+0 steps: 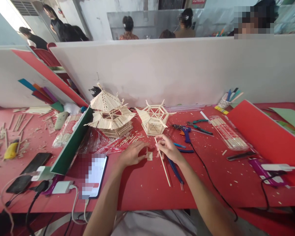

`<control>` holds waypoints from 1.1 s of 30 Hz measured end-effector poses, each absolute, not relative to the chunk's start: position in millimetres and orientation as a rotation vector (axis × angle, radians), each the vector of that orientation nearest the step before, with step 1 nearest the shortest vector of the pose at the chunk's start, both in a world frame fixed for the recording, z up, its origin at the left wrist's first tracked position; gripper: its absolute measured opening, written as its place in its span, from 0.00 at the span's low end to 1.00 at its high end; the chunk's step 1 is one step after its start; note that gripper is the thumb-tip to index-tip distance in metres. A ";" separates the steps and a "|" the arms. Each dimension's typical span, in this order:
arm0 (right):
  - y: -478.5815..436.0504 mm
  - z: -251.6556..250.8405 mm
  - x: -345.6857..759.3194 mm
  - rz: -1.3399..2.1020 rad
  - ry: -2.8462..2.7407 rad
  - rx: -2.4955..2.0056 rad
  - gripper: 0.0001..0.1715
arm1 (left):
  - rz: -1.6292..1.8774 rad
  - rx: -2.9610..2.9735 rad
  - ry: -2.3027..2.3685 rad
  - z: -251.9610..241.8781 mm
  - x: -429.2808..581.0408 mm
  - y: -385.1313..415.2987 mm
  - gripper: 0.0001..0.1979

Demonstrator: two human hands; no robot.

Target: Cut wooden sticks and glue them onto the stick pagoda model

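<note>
My right hand [169, 148] pinches a long, thin wooden chopstick [165, 169] that slants down toward the table's front. Low over the table, my left hand [133, 154] has its thumb and index finger closed around a short stick piece [147, 151]. That piece is at the left edge of a small flat panel of sticks [149, 156]. Behind my hands stand a two-tiered stick pavilion [111, 114] and a partly roofed stick frame [154, 119]. Blue-handled pliers [175, 168] lie beside the chopstick, partly behind my right hand and forearm.
A hot glue gun [186, 133] and green-handled pliers [199, 122] lie to the right, near bagged chopsticks [229, 132]. A black cable crosses the red table [147, 196]. A phone [94, 177] lies left, beside a green divider [75, 141]. Cut stick bits [129, 140] are scattered behind my left hand.
</note>
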State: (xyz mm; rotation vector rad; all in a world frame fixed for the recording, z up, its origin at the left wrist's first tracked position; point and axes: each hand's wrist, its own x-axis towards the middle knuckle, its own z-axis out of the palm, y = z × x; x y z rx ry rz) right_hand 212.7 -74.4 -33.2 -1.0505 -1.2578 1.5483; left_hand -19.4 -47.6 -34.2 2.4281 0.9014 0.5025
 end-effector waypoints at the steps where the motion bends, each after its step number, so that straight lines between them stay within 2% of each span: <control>1: -74.2 -34.3 211.5 1.536 -1.252 -1.059 0.20 | 0.584 2.383 0.927 -33.6 -17.8 -47.9 0.23; 5: -74.9 -36.6 204.9 1.521 -1.227 -1.060 0.20 | 0.904 2.138 0.959 -34.5 -6.6 -51.3 0.23; 9: -76.4 -35.8 199.2 1.521 -1.227 -1.044 0.20 | 1.009 1.974 0.843 -37.2 4.9 -55.7 0.22; 25: -75.1 -35.9 198.9 1.476 -1.315 -1.053 0.13 | 1.004 1.942 0.820 -40.1 6.0 -54.2 0.22; 29: -77.6 -32.5 201.6 1.535 -1.437 -1.056 0.14 | 0.991 1.935 0.802 -33.8 5.7 -52.8 0.13; 33: -80.3 -29.3 205.0 1.566 -1.471 -1.094 0.15 | 0.931 1.863 0.868 -30.0 4.4 -50.7 0.11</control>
